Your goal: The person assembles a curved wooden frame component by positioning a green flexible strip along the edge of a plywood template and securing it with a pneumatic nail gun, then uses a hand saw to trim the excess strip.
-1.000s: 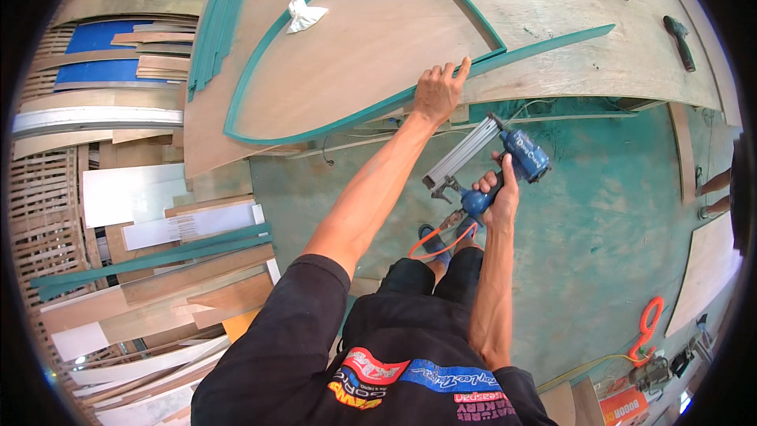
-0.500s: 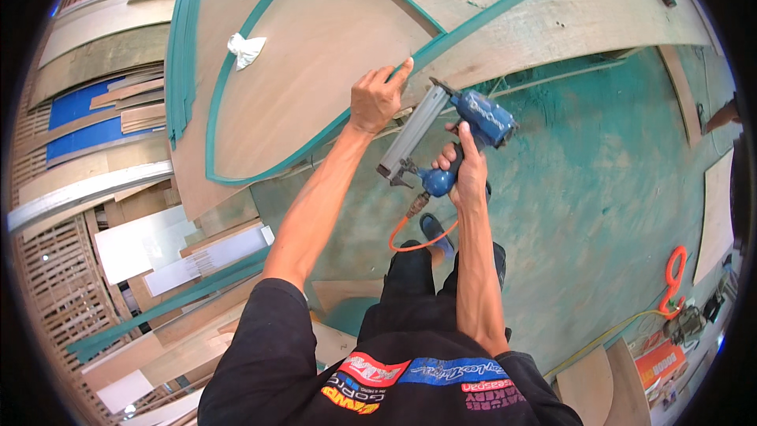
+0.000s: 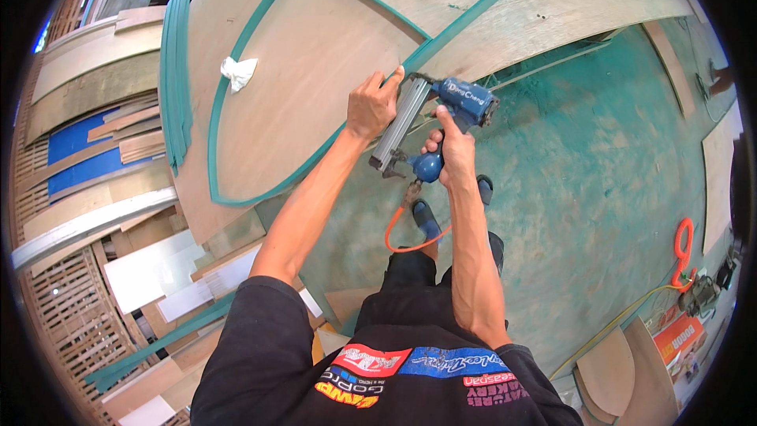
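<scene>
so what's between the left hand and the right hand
In the head view, the long silver metal magazine of the blue nail gun lies between the left hand and the right hand.

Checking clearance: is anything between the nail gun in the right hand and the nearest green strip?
Nothing visible blocks the nail gun from the green strip; the left hand is close beside the gun's nose.

Blue, pistol-shaped nail gun (image 3: 465,100) with silver-grey metal magazine (image 3: 404,123); orange, thin, looping air hose (image 3: 387,233). Curved teal strip frame (image 3: 212,150), plain; broad plywood panel (image 3: 303,71), pale tan, faintly grained. Flat green floor (image 3: 568,197), mottled brownish. Short-sleeved black fabric shirt (image 3: 268,339), printed red, blue, yellow and purple.
</scene>
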